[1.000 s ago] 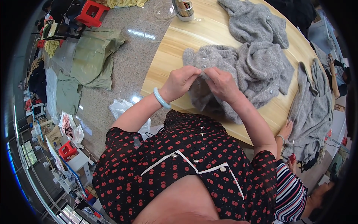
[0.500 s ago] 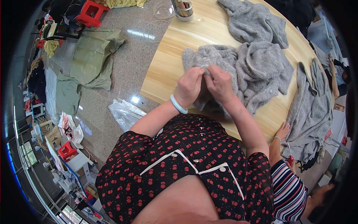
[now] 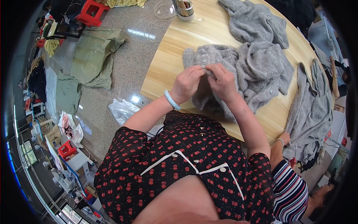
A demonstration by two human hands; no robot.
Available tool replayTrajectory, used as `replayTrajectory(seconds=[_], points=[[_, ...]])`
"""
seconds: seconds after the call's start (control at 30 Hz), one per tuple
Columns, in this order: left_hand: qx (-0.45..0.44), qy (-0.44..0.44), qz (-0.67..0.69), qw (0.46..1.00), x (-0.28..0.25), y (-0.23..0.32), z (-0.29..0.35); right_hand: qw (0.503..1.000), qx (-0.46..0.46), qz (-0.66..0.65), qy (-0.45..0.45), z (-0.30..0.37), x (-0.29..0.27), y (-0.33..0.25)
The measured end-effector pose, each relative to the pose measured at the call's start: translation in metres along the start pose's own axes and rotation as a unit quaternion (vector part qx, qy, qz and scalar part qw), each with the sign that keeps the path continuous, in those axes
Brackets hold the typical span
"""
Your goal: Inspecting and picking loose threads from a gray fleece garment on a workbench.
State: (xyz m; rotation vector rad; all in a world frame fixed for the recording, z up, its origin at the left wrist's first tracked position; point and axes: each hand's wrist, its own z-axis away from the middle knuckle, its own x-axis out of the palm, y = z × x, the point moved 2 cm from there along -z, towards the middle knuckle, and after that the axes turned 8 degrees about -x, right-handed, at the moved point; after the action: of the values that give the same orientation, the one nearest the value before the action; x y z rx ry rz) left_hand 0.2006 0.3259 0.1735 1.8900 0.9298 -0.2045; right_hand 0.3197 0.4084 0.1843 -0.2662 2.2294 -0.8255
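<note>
Two hands meet on grey knitted cardigan (image 3: 238, 71) at near edge of wooden desk (image 3: 167, 63) | left hand (image 3: 186, 84): fingers pinched on cardigan's edge | right hand (image 3: 223, 82): fingers clamped on same fabric, touching left | second grey garment (image 3: 257, 22) farther back on desk.

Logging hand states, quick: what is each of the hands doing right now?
Left hand: closed, pinching the edge of the grey knitted garment.
Right hand: closed, pinching the same edge.
</note>
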Motion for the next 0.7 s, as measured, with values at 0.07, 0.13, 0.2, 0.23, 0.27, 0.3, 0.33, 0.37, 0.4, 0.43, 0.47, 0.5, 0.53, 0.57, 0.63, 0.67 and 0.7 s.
replayTrajectory(seconds=[0.07, 0.13, 0.2, 0.23, 0.27, 0.3, 0.33, 0.37, 0.4, 0.43, 0.47, 0.5, 0.53, 0.57, 0.63, 0.67, 0.7], points=[[-0.025, 0.029, 0.008, 0.999, 0.006, 0.006, 0.003, 1.0, -0.013, 0.011, 0.014, 0.002, 0.0, 0.0], [-0.048, 0.059, 0.016, 0.997, 0.009, 0.014, 0.007, 0.999, -0.01, 0.006, 0.03, 0.003, -0.001, 0.0], [-0.346, 0.011, 0.229, 0.91, 0.015, 0.011, 0.013, 0.999, -0.009, -0.001, 0.048, 0.003, -0.003, 0.0], [-0.335, 0.026, 0.23, 0.913, 0.013, 0.011, 0.01, 0.999, -0.009, -0.001, 0.049, 0.003, -0.004, 0.0], [-0.38, 0.006, 0.316, 0.869, 0.013, 0.008, 0.007, 0.998, -0.02, -0.003, 0.059, 0.003, -0.005, -0.001], [-0.424, -0.016, 0.394, 0.815, 0.013, 0.005, 0.003, 0.999, -0.009, -0.003, 0.049, 0.002, -0.005, 0.0], [-0.418, -0.012, 0.398, 0.816, 0.01, 0.002, -0.001, 0.998, -0.022, -0.002, 0.051, 0.002, -0.006, 0.0], [-0.41, -0.044, 0.386, 0.825, 0.009, 0.001, -0.005, 0.998, -0.036, 0.002, 0.055, 0.001, -0.006, 0.0], [-0.407, -0.078, 0.369, 0.832, 0.009, 0.0, -0.007, 0.998, -0.036, 0.0, 0.055, 0.001, -0.006, 0.0], [-0.4, -0.076, 0.374, 0.833, 0.009, 0.0, -0.008, 0.997, -0.049, -0.001, 0.054, 0.001, -0.007, 0.001], [-0.439, -0.074, 0.406, 0.798, 0.01, -0.001, -0.007, 0.997, -0.059, 0.0, 0.052, 0.001, -0.008, 0.001], [-0.464, -0.08, 0.444, 0.763, 0.012, -0.002, -0.005, 0.997, -0.062, -0.002, 0.054, 0.002, -0.008, 0.001], [-0.476, -0.072, 0.435, 0.761, 0.012, -0.004, -0.003, 0.997, -0.067, 0.006, 0.031, 0.003, -0.008, -0.001], [-0.524, -0.087, 0.447, 0.72, 0.012, -0.007, 0.001, 0.997, -0.074, 0.013, 0.011, 0.004, -0.008, -0.003], [-0.567, -0.105, 0.458, 0.677, 0.018, -0.017, 0.006, 0.998, -0.035, -0.006, -0.045, 0.007, -0.005, -0.013], [-0.602, -0.052, 0.403, 0.688, 0.02, -0.025, 0.009, 0.996, -0.009, -0.039, -0.078, 0.009, -0.003, -0.021], [-0.631, -0.009, 0.348, 0.693, 0.023, -0.034, 0.012, 0.993, -0.022, -0.066, -0.092, 0.01, 0.002, -0.032]])
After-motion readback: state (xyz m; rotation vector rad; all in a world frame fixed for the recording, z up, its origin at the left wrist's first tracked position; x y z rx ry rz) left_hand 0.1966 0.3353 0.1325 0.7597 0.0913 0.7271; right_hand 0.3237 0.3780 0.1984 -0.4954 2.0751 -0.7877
